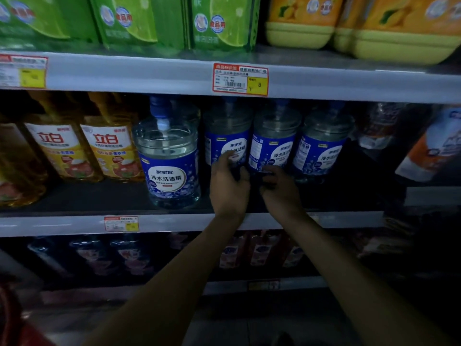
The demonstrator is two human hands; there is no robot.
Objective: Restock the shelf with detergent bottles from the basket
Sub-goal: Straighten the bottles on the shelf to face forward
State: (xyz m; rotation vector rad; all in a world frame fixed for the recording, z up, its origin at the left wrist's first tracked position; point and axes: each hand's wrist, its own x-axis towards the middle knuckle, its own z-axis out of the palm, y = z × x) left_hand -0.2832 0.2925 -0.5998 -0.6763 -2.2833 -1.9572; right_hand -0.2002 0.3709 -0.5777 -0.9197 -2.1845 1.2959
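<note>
Landmark: red price tag (240, 79) on the shelf edge (349, 86).
Blue-label bottles: four below the tag; front bottle (169, 156) lower left, forward of three set further back (275, 143).
Left hand (230, 186): below the tag, fingers curled at the base of the second bottle (228, 141); firm hold or mere touch, cannot tell.
Right hand (280, 189): lower right of the tag, curled near the third bottle's base (too dim to confirm a grasp).
Basket: not clearly visible.
Handling: likely heavy, rigid, smooth; best taken low on the body, or by the neck.
</note>
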